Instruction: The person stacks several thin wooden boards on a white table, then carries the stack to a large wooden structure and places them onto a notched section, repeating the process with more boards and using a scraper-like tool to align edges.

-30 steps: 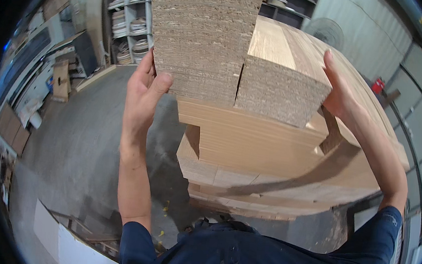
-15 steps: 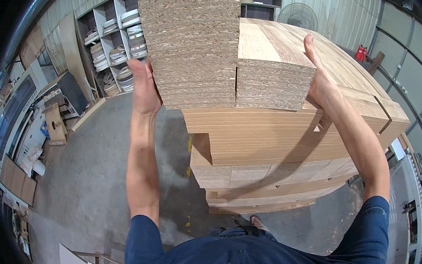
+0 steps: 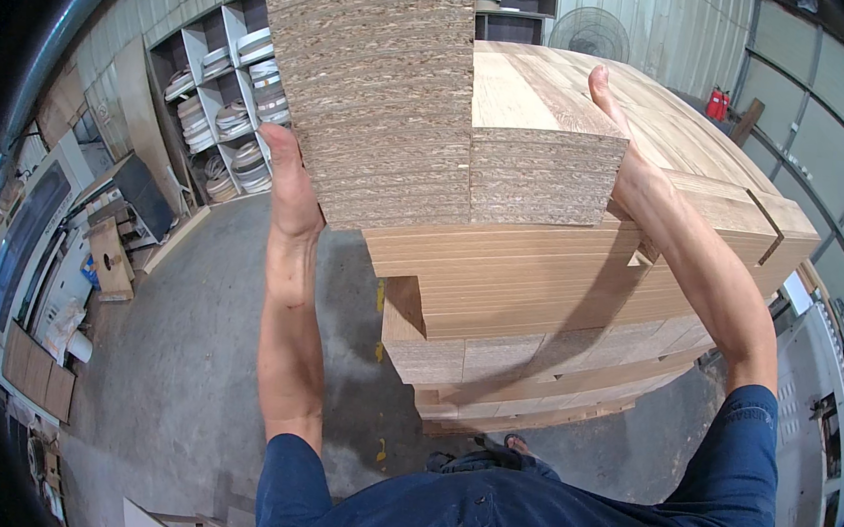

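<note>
A tall stack of particle boards (image 3: 376,99) with rough speckled edges stands in front of me. Tight against its right side sits a lower particle-board stack (image 3: 545,177) with a pale wood-grain top. My left hand (image 3: 295,184) lies flat along the tall stack's left side, thumb up, its other fingers mostly hidden. On the opposite side, my right hand (image 3: 632,159) presses against the lower stack's right side, thumb stretched up and the other fingers out of sight. Both stacks rest on a pile of wood-grain panels (image 3: 521,282), with some edges jutting out unevenly.
Shelves with rolls of edge banding (image 3: 221,95) stand at the far left, near a machine (image 3: 52,241). A fan (image 3: 590,35) and a red fire extinguisher (image 3: 718,103) are at the back. Another machine (image 3: 813,388) runs along the right.
The narrow dark gap between the two particle-board stacks has closed. Both hands keep to the outer sides, and the view has shifted slightly.
</note>
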The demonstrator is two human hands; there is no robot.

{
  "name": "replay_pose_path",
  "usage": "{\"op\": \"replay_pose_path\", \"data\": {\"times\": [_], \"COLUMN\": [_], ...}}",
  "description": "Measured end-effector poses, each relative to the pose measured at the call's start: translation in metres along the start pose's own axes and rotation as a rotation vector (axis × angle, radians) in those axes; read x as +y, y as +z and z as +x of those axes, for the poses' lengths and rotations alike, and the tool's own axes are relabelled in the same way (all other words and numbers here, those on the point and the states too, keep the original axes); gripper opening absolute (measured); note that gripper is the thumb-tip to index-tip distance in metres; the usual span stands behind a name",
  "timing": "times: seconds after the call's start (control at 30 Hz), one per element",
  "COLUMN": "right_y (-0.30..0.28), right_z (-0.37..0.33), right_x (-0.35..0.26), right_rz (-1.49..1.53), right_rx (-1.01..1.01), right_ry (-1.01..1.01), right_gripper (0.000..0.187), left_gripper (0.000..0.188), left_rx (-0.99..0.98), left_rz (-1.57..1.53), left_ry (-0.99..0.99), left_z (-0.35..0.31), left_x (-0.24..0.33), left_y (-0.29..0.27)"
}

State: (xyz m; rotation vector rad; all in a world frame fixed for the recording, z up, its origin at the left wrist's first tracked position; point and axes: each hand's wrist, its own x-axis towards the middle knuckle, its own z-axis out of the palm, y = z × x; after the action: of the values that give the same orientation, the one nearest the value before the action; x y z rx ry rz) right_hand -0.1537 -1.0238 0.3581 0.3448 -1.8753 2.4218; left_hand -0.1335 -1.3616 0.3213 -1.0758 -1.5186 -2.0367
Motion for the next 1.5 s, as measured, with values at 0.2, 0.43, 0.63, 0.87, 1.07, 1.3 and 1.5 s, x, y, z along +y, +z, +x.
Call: {"op": "replay_pose_path", "data": {"times": [0.2, 0.43, 0.63, 0.87, 1.07, 1.3, 1.5], "right_y": [0.01, 0.013, 0.01, 0.011, 0.008, -0.049, -0.049], "right_z": [-0.014, -0.025, -0.028, -0.033, -0.036, 0.04, 0.135], "right_x": [-0.004, -0.003, -0.007, -0.005, -0.014, -0.042, -0.061], "right_rz": [0.02, 0.107, 0.154, 0.169, 0.042, -0.45, -0.675], "right_rx": [-0.037, 0.132, 0.041, 0.05, 0.129, 0.118, -0.007], "right_ry": [0.038, 0.082, 0.071, 0.077, 0.057, -0.042, -0.047], "right_gripper": [0.094, 0.099, 0.101, 0.102, 0.106, 0.1, 0.102], "left_gripper": [0.092, 0.091, 0.088, 0.088, 0.089, 0.087, 0.099], "left_rx": [0.073, 0.21, 0.115, 0.12, 0.196, 0.319, -0.065], "left_rz": [0.05, 0.071, 0.003, 0.04, 0.042, 1.215, 1.58], "left_ry": [0.007, 0.006, 0.001, -0.015, 0.095, 0.578, 0.63], "left_z": [-0.002, 0.001, 0.005, 0.002, 0.001, -0.061, -0.061], "left_x": [0.003, 0.002, 0.003, 0.002, 0.012, 0.018, -0.022], "left_y": [0.007, 0.005, 0.011, 0.006, 0.01, 0.087, 0.153]}}
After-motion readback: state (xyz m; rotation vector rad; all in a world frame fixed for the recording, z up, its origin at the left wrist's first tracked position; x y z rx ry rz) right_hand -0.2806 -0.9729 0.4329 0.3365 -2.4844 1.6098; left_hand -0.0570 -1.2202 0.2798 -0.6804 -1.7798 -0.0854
